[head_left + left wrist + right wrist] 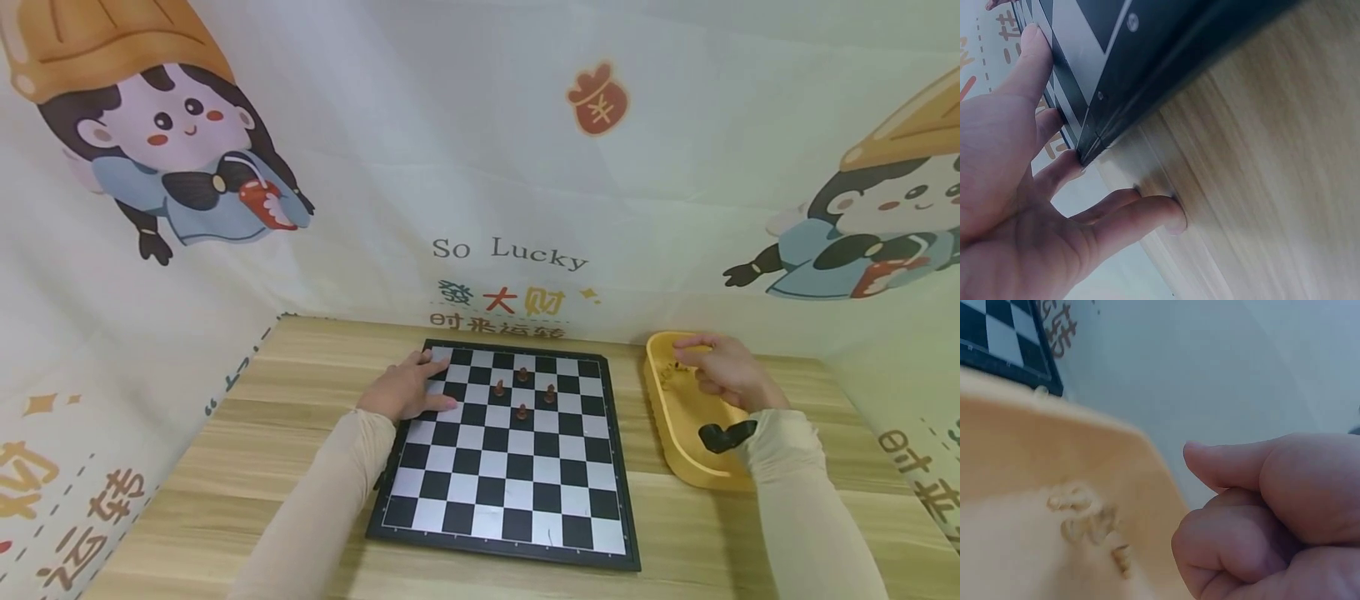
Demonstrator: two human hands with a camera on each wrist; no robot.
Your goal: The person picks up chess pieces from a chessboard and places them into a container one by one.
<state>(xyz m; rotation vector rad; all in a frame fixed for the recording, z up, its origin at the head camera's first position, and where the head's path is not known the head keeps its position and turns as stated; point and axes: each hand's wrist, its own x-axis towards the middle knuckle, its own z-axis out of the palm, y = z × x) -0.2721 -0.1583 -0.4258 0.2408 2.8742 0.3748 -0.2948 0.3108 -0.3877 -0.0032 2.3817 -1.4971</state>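
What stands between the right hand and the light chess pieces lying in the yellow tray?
Nothing visible. The right hand hovers over the far end of the yellow tray, fingers curled. The light pieces lie loose on the tray floor right beside its fingers, uncovered. The tray's rim is low.

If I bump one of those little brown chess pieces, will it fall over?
Probably yes. The brown pieces look tall and narrow, so a knock would likely tip them. They seem small and light. The chessboard lies flat, so a fallen piece might roll.
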